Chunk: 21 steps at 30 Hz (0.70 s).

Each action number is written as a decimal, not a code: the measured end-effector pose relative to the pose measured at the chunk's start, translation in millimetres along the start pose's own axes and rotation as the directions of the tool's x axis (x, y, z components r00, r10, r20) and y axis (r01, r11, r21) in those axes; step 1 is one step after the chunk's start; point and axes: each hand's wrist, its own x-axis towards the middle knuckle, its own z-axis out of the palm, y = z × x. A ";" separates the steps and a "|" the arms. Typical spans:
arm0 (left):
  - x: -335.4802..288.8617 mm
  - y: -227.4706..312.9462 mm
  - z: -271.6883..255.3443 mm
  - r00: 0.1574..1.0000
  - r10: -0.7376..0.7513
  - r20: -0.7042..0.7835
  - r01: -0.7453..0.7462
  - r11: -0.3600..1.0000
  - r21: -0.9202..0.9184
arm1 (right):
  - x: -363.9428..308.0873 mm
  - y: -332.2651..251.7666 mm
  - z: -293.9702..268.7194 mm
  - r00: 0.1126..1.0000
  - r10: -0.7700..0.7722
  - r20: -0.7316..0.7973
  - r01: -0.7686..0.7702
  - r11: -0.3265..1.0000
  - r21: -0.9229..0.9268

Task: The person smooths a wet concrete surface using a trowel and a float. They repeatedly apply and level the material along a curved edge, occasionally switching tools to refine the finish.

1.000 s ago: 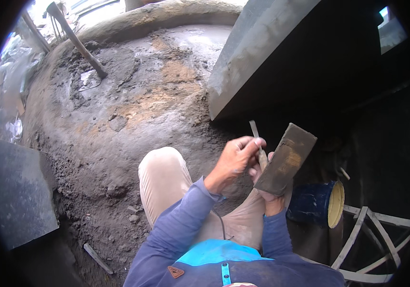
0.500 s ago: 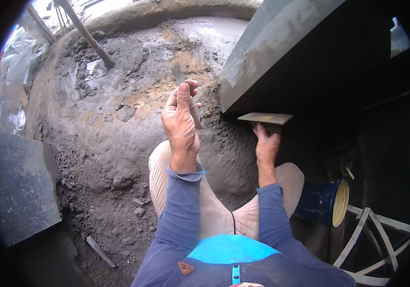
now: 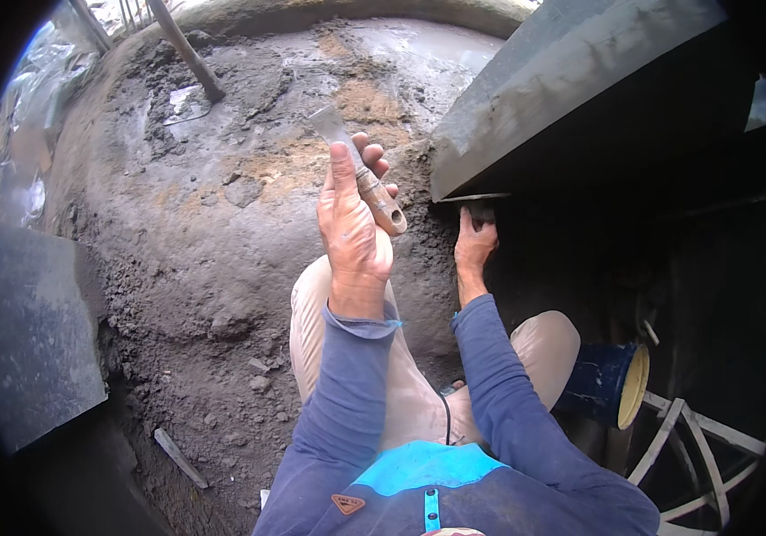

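My left hand (image 3: 352,241) is raised in front of my left knee, its fingers closed around a putty knife (image 3: 381,204). The knife's wooden handle has a hole in its end, and the grey blade points up and to the left. My right hand (image 3: 473,246) grips a flat plastering float (image 3: 488,197) from below. The float is nearly edge-on, right at the lower edge of a large grey slab (image 3: 535,98) and seemingly against its underside. Most of the float's handle is hidden by my fingers.
A rough earth mound (image 3: 222,232) spreads ahead and left, with a wooden pole (image 3: 185,46) standing in it. At the left is a grey stone block (image 3: 30,339). A dark blue bucket (image 3: 593,380) lies by my right knee, near a pale metal frame (image 3: 700,447).
My right hand has moved the float left and slightly up to the slab's lower edge, turning it edge-on. My left hand has shifted slightly right, with the putty knife's handle now more visible.
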 end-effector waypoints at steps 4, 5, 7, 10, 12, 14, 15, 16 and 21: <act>1.8 7.5 -11.4 1.000 0.020 -0.002 -0.020 1.000 0.004 | 15.2 -51.3 -4.1 1.000 -0.004 -0.006 0.004 1.000 0.008; 2.0 8.5 -12.8 1.000 0.027 -0.006 -0.027 1.000 0.000 | 19.0 -65.6 -7.3 1.000 0.023 -0.005 -0.023 0.999 0.038; 2.3 10.9 -13.8 0.999 0.038 -0.013 -0.038 0.999 -0.008 | 15.5 -87.1 -17.7 0.999 0.026 -0.021 -0.025 0.999 0.045; 2.0 11.1 -11.8 0.999 0.046 -0.026 -0.046 0.999 0.009 | 4.3 -89.2 -19.5 0.997 0.072 -0.021 -0.067 0.983 0.174; 1.3 3.1 -7.2 1.000 0.028 0.006 -0.028 1.000 0.010 | 2.5 -51.2 -17.6 0.997 0.075 -0.004 -0.073 0.986 0.147; -0.3 0.7 -3.1 1.000 0.016 0.025 -0.016 1.000 0.005 | 2.9 -30.0 -7.1 0.998 0.056 -0.002 -0.054 0.977 0.207; -1.9 0.0 -0.1 0.999 0.006 0.034 -0.006 1.000 -0.002 | 7.9 -21.8 -8.0 0.998 0.063 0.000 -0.062 0.982 0.176; -2.4 1.6 -0.7 0.999 0.006 0.034 -0.006 1.000 -0.003 | 9.7 -23.9 -3.8 0.997 0.074 0.013 -0.076 0.985 0.153; -0.2 5.2 -5.3 1.000 0.030 0.002 -0.030 1.000 -0.006 | 32.0 -74.7 -18.7 0.983 0.178 0.039 -0.179 0.983 0.033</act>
